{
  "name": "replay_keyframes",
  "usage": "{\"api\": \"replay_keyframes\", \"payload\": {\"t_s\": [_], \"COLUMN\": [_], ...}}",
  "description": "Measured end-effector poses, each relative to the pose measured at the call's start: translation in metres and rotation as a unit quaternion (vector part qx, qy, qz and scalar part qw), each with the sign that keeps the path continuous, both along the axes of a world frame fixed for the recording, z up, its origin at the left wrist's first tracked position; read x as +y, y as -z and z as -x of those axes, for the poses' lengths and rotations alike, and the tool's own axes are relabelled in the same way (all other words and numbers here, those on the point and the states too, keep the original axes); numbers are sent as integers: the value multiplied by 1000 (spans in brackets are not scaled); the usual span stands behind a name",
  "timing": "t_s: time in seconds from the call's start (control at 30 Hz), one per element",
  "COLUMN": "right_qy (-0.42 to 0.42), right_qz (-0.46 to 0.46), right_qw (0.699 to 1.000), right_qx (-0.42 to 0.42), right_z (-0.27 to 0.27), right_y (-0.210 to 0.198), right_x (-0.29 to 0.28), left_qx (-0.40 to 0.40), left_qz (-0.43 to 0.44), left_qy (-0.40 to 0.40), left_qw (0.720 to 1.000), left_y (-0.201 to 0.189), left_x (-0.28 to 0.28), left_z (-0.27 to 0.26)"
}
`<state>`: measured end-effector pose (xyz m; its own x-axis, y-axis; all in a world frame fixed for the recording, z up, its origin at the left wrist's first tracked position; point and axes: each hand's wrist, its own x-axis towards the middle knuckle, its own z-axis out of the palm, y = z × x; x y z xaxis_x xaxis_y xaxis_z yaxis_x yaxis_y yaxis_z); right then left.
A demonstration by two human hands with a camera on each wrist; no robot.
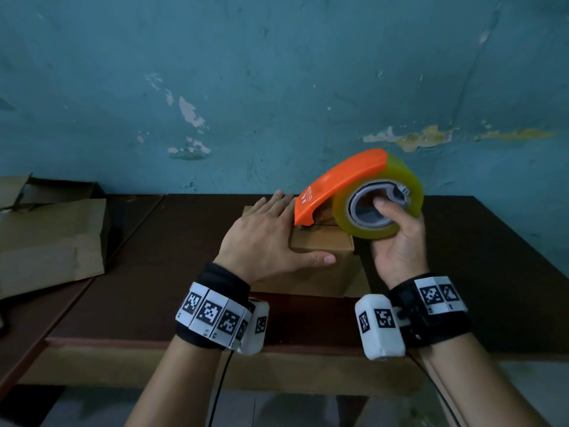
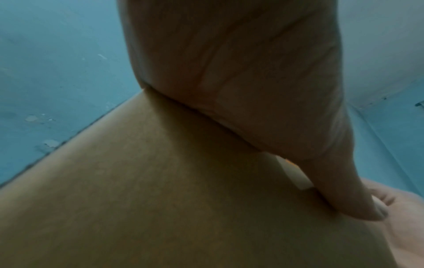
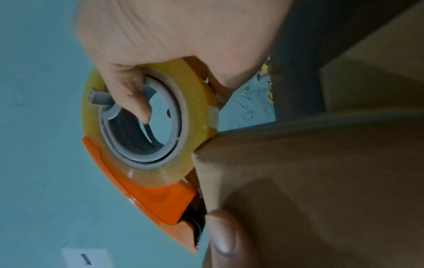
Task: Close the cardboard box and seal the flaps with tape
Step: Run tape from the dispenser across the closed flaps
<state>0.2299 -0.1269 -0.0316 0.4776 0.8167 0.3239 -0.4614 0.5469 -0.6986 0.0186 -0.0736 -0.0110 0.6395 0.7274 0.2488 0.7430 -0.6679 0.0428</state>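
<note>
Cardboard box (image 1: 320, 245) sits near the middle of the dark brown table (image 1: 462, 257), a bit toward the front edge, flaps folded down. From the head view we've got our left hand (image 1: 264, 238) lying flat on the left part of the box top, fingers straight and spread, thumb pressed along the front top edge. Our right hand (image 1: 397, 241) grips the tape dispenser (image 1: 348, 186): thumb hooked into the grey core, fingers wrapped under the yellowish tape roll (image 1: 409, 192). The orange nose of the dispenser is down on the box top, right beside our left fingers. Over at the table's left edge there's some flattened cardboard (image 1: 52, 241) lying around. Peeling blue wall (image 1: 277, 72) behind the far edge.

Left wrist view is mostly palm. Left hand (image 2: 241, 81) is pressed down on the box (image 2: 160, 199), thumb stretched out along the cardboard. Part of the other hand shows at the lower right corner, blurry.

Right wrist view shows our right hand (image 3: 183, 36) clamped on the dispenser (image 3: 158, 199), thumb inside the grey ring. The roll (image 3: 199, 94) touches the box (image 3: 321, 181) at its top edge, and the toothed cutter end sits against the cardboard too. A left fingertip (image 3: 223, 234) rests on the box just beside that cutter. Can't tell if any tape has actually stuck yet.
</note>
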Motion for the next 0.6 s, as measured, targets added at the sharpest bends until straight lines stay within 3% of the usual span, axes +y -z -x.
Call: {"api": "replay_keyframes", "payload": {"t_s": [0.13, 0.33, 0.6], "right_qy": [-49, -65, -64], "right_qz": [7, 61, 50], "right_qw": [998, 994, 993], "right_qx": [31, 68, 84], "right_z": [11, 22, 9], "right_y": [9, 10, 1], "right_x": [-4, -1, 4], "left_qx": [-3, -2, -6], "left_qz": [2, -1, 22], "left_qy": [-6, -9, -30], "left_qw": [1000, 1000, 999], "left_y": [-2, 0, -2], "left_x": [-3, -1, -1], "left_z": [-1, -1, 1]}}
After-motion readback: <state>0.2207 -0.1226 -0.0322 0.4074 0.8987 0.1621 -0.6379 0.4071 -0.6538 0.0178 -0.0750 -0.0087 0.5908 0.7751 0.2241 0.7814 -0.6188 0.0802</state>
